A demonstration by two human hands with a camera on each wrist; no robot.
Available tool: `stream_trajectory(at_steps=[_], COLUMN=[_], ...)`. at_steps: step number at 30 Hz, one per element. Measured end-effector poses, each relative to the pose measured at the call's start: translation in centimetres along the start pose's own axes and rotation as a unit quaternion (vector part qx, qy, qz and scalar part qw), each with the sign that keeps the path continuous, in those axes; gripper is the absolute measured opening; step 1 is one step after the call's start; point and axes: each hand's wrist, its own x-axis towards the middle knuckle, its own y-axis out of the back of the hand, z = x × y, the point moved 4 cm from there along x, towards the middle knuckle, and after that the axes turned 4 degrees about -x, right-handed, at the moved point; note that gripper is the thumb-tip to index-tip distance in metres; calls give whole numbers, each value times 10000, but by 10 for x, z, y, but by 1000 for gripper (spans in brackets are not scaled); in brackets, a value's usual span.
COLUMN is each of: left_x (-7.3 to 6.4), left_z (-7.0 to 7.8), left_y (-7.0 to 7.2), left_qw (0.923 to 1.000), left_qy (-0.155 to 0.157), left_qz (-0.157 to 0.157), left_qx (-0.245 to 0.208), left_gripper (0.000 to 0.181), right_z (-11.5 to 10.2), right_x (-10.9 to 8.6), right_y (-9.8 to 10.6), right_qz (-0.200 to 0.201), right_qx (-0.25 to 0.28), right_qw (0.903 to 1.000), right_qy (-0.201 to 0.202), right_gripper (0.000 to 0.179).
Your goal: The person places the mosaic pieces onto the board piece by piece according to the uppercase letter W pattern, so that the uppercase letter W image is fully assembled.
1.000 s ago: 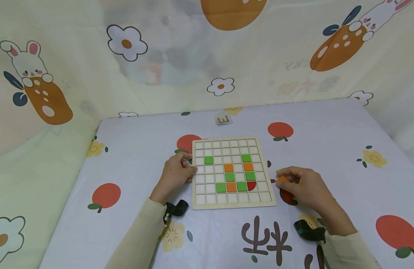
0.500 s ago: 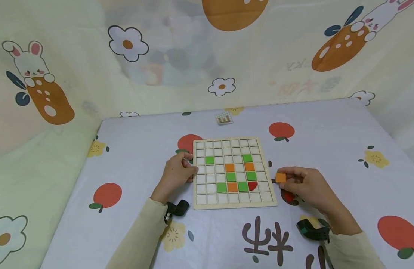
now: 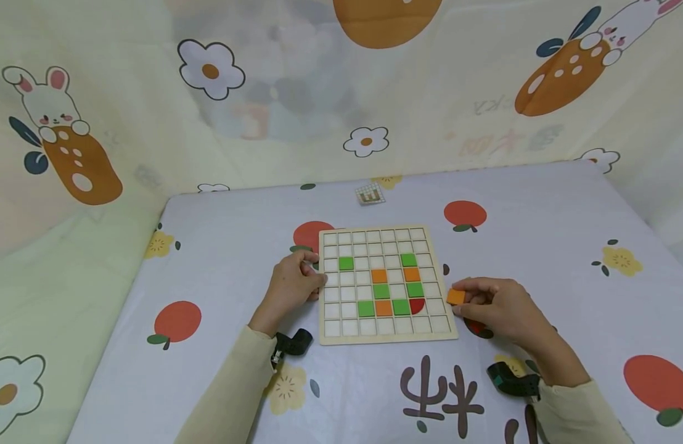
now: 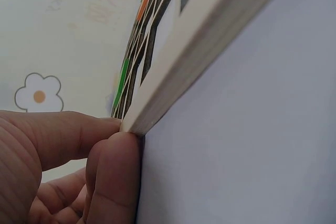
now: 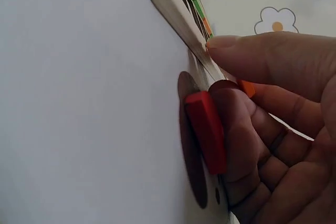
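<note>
My right hand pinches an orange square tile beside the right edge of a wooden grid board. In the right wrist view only a sliver of that tile shows behind the fingers. A red block lies on the cloth by those fingers, partly hidden in the head view. My left hand grips the board's left edge between thumb and fingers, as the left wrist view shows at the board's rim. Green tiles, orange tiles and one rounded red tile sit in the grid's cells.
A small card with a printed grid pattern lies behind the board. The table has a pale printed cloth, and a patterned curtain hangs along its back edge. Black cameras are strapped to the left wrist and right wrist.
The orange tile, held in my right fingertips, has come left up to the board's edge. A green piece seen by those fingers earlier no longer shows. The left hand stays put.
</note>
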Motion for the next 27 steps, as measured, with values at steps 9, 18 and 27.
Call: stream_trajectory(at_steps=[9, 18, 27], left_x=[0, 1, 2], left_z=[-1, -1, -2], left_y=[0, 0, 0], left_qw=[10000, 10000, 9999], left_qy=[-23, -32, -105], left_qz=[-35, -29, -37], left_qx=[-31, -26, -22], left_gripper=[39, 39, 38], right_z=[-3, -5, -2], right_x=[-1, -1, 1], right_y=[-1, -2, -4], right_qz=[130, 299, 220], right_qx=[-313, -582, -505], right_qw=[9993, 9979, 9984], right_qy=[-128, -9, -157], right_gripper=[37, 33, 38])
